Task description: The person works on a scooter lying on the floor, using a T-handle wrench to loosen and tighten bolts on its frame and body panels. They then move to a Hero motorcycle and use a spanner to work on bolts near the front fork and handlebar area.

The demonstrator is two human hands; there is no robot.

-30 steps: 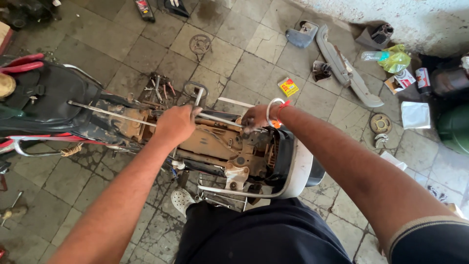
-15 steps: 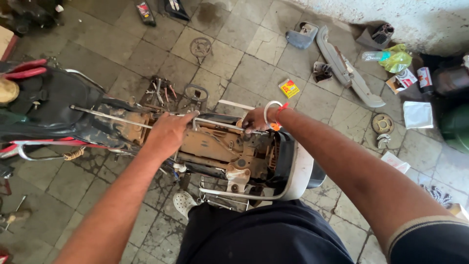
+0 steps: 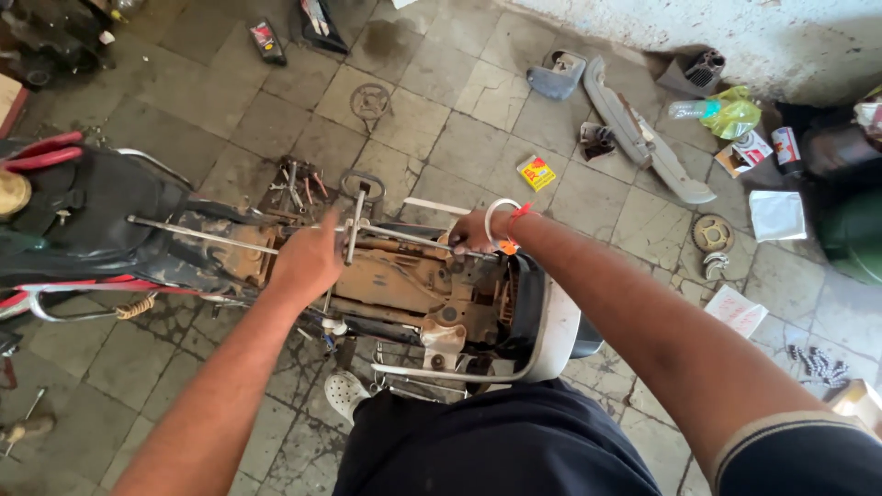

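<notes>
Leaning over a stripped scooter frame [image 3: 404,285] lying on the tiled floor [image 3: 459,138], w/ both hands on it. Left hand [image 3: 308,262] rests on the rusty chassis near the T-handle wrench [image 3: 354,225], fingers loosely curled, index raised, gripping nothing that I can see. Right hand [image 3: 470,231], white bangle at the wrist, has its fingers closed on the frame's top edge by the thin metal rod [image 3: 202,235]. Loose tools [image 3: 299,179] lie just beyond; yellow box [image 3: 536,172] farther off.

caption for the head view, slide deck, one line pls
Left hand and right hand rest on the rusty underside of an overturned scooter on a tiled workshop floor.
</notes>
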